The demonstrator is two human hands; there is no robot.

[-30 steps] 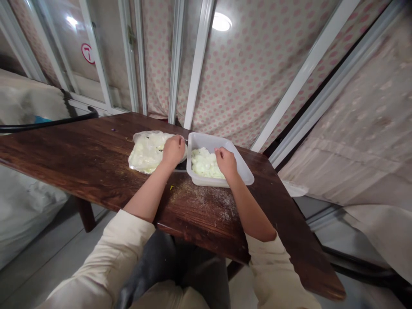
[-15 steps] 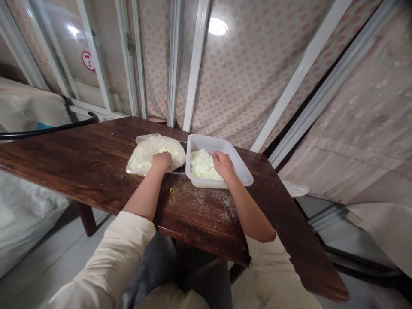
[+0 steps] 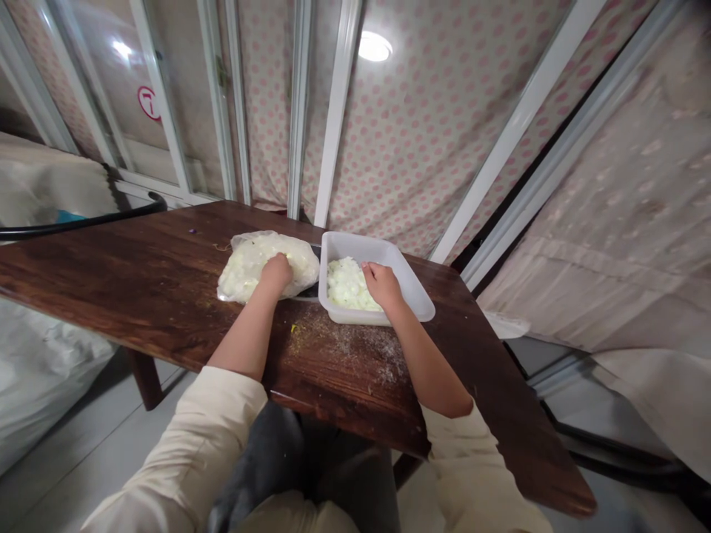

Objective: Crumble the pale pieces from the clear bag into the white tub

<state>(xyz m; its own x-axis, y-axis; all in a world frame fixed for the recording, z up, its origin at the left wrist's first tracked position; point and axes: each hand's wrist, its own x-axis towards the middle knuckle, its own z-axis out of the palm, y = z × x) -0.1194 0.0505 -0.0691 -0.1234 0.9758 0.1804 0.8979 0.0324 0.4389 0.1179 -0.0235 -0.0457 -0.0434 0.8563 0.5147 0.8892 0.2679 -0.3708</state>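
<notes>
My left hand is closed over a clear plastic bag of pale, whitish-yellow pieces; what its fingers grip, if anything, is hidden. Just right of the bag is a white rectangular tub, with chopped pale pieces heaped in its left part. Over the tub, at the right side of the heap, my right hand is closed with the thumb on top. I cannot make out what is between its fingers. A dark flat object shows between bag and tub.
The dark wooden table carries pale crumbs and a small yellow bit near its front edge. Behind it stand white frames and a dotted curtain. A large whitish bag is on the floor at left.
My left hand has shifted slightly left and up on the bag, and more of its back shows. My right hand has barely moved.
</notes>
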